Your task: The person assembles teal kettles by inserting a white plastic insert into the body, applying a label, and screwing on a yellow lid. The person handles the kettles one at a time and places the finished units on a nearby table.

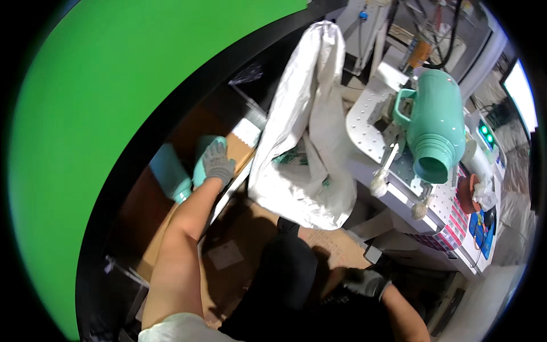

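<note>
My left hand (218, 163), in a grey knit glove, is at the left with its fingers over a teal plastic jug (199, 169), which it partly covers. Beside that jug another teal jug (171, 171) lies tilted, its neck toward my forearm. A larger-looking teal jug with a side handle (437, 117) rests on the white machine, its open mouth facing down toward me. My right hand (369, 283), also gloved, is low at the right beside my dark-clothed leg. Its fingers fade into shadow, and whether they hold anything is hidden.
A white plastic bag (296, 188) hangs wide open between the jugs and the machine, with green bits inside. The white machine table (370, 134) has a perforated plate and two cloth-tipped sticks. Cardboard (245, 228) covers the floor. A large green panel (142, 74) fills the upper left.
</note>
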A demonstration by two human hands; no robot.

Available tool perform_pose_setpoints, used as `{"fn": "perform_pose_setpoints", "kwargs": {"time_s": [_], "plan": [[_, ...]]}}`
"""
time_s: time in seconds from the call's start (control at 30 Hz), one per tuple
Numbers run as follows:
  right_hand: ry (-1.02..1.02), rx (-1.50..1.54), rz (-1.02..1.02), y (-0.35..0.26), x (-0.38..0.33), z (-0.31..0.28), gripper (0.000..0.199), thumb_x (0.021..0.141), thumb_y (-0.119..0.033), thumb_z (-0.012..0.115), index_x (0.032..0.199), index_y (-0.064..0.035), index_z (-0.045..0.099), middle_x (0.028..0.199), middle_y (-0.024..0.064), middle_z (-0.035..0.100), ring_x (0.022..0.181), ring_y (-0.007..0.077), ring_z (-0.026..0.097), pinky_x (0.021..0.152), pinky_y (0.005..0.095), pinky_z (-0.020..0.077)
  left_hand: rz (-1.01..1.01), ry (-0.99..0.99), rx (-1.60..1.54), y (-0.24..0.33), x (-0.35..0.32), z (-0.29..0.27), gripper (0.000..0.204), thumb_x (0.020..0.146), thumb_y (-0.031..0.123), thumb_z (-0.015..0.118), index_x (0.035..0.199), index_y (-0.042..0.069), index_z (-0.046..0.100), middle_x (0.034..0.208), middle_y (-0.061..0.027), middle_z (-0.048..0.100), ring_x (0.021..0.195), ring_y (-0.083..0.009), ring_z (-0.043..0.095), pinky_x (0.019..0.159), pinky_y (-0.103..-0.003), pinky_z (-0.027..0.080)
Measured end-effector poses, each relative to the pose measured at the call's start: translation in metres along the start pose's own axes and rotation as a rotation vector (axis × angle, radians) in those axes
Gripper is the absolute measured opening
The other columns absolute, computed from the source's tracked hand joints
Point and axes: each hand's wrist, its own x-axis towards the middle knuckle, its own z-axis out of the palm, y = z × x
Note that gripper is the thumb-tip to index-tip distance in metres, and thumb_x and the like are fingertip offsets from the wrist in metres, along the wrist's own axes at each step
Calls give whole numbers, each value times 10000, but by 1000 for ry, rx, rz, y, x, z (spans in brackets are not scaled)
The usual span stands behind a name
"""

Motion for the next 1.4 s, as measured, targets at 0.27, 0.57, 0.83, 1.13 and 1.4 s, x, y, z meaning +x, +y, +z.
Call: {"fn": "perform_pose_setpoints", "kwargs": {"time_s": [0.27, 0.57, 0.83, 1.13, 1.4], "plan": [[400, 68, -78, -85, -86, 38, 613, 941, -480, 700, 1372, -52, 620, 1249, 224, 688, 1145, 404, 659, 1021, 446, 507, 114, -350, 109, -6, 44, -61, 700, 887, 357, 738, 1462, 20, 523, 1490, -175, 565, 1334, -319, 577, 1115, -443, 458], [883, 424, -506, -127, -118, 101, 342, 958, -188, 739, 1248, -9, 701, 1172, 165, 740, 1099, 295, 706, 961, 396, 552, 376, -114, 29, -58, -158, -195, 250, 873, 252, 614, 1079, 175, 732, 1059, -112, 711, 1030, -315, 641, 959, -453, 433], [881, 1200, -600, -109, -158, 105, 643, 996, -147, 691, 1555, -14, 403, 1386, 115, 611, 1214, 192, 615, 1023, 350, 513, 994, 541, -676, 74, -286, -359, 229, 744, 189, 832, 905, 62, 729, 952, -111, 715, 912, -335, 686, 838, -457, 537], [592, 2155, -1392, -70, -179, 92, 789, 990, -712, 454, 1524, -132, 481, 1561, 145, 498, 1378, 391, 513, 1154, 555, 435, 1874, 449, -578, 190, -361, -418, 183, 740, 172, 766, 917, 215, 762, 974, 8, 676, 976, -201, 655, 1001, -471, 563], [953, 2075, -1266, -48, -192, 106, 667, 1026, -607, 470, 1505, -143, 504, 1513, 116, 548, 1381, 336, 522, 1165, 512, 430, 1875, 351, -514, 192, -355, -380, 131, 674, 157, 682, 803, 133, 676, 823, -18, 548, 823, -210, 584, 856, -434, 558]]}}
